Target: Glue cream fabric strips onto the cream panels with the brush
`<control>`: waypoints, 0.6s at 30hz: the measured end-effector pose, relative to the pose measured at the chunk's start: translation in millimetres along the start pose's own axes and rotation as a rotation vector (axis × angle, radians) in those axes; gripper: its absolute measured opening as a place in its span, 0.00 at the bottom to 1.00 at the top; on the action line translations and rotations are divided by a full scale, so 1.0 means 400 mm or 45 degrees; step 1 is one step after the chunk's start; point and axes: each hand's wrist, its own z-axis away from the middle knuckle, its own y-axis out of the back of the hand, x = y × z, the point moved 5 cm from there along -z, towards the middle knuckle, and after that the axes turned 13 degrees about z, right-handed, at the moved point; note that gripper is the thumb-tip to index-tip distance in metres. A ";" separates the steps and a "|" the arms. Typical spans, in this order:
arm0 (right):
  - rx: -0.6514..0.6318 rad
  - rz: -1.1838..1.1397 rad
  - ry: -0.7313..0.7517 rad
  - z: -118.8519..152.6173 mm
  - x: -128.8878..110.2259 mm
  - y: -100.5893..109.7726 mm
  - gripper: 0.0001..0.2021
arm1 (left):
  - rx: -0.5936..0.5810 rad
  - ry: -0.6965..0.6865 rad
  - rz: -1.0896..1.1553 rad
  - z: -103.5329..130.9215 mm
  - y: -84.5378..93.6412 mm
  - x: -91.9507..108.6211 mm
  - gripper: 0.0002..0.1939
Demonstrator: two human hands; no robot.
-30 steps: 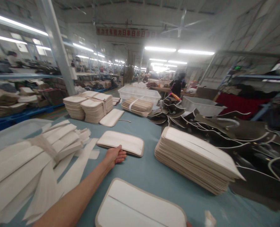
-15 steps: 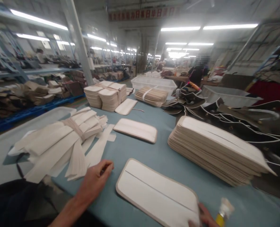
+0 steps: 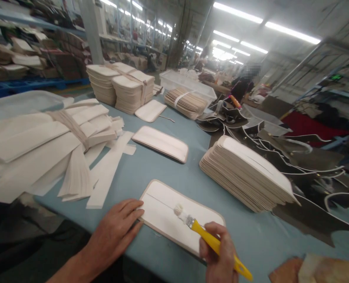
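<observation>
At five o'clock, the right hand (image 3: 220, 249) hides the middle of the yellow brush (image 3: 206, 236) and the four-o'clock corner of the white panel (image 3: 164, 216); bristle contact is hard to tell. The left edge cuts the paper strips (image 3: 24, 155) at nine, the bottom edge a brown lump (image 3: 329, 271) at four. At two, a person's (image 3: 241, 88) head is blurred.

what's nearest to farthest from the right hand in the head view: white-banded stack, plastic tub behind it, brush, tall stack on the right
1. Brush, held in the right hand
2. Tall stack, ahead and to the right
3. White-banded stack, farther back, near the middle
4. Plastic tub, just behind that stack
</observation>
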 end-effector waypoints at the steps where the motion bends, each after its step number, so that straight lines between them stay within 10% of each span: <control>1: -0.039 0.019 -0.059 0.000 -0.014 -0.039 0.27 | 0.001 -0.010 -0.014 0.000 0.001 -0.001 0.10; 8: -0.218 0.057 0.120 -0.051 -0.059 -0.222 0.27 | 0.017 -0.007 -0.018 0.000 0.002 -0.002 0.11; 18: -0.259 0.241 0.268 -0.069 -0.063 -0.262 0.25 | 0.062 0.027 0.021 -0.008 0.005 0.001 0.11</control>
